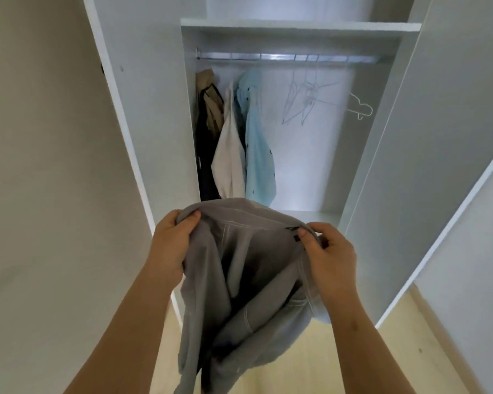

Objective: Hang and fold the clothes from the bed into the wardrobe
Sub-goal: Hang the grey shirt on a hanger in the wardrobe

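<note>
A grey garment (239, 280) hangs in front of me, stretched at its top edge between both hands. My left hand (172, 240) grips the left end of that edge. My right hand (329, 255) pinches the right end, thumb on top. The cloth droops down toward the floor. Ahead stands the open white wardrobe (296, 25) with a metal rail (282, 56). On the rail's left hang a beige-and-black garment (208, 115), a white one (229, 155) and a light blue one (258, 149). Empty wire hangers (305, 98) and a white hanger (360, 108) hang to the right.
The wardrobe's left door (131, 109) and right door (427, 166) stand open on either side of me. A plain wall (40, 166) is on the left. Pale wooden floor (339, 359) lies below. A shelf (305, 214) forms the bottom of the hanging space.
</note>
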A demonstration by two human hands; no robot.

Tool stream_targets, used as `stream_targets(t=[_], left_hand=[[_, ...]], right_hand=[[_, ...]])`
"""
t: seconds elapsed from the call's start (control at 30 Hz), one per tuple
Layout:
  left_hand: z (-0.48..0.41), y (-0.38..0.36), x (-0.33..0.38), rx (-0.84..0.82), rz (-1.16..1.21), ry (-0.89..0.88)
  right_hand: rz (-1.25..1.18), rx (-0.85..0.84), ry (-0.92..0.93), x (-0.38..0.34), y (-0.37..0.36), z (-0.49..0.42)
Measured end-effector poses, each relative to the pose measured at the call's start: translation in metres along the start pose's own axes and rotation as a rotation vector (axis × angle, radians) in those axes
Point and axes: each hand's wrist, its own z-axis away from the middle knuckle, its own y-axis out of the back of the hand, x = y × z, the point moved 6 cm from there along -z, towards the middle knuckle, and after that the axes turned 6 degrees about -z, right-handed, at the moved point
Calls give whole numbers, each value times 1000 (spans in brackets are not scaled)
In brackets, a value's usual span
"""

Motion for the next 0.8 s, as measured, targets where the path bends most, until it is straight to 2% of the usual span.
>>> stream_targets(t=[0.3,0.53,0.8], left_hand=[[-120,-63,2,91,87,146],[-245,-98,13,75,199,173],[-373,-138,50,14,318,237]], right_hand=[[-11,-121,-139,63,-63,-131],[14,-138,-86,74,-130,-242],[-11,-82,-67,65,-203,-364]])
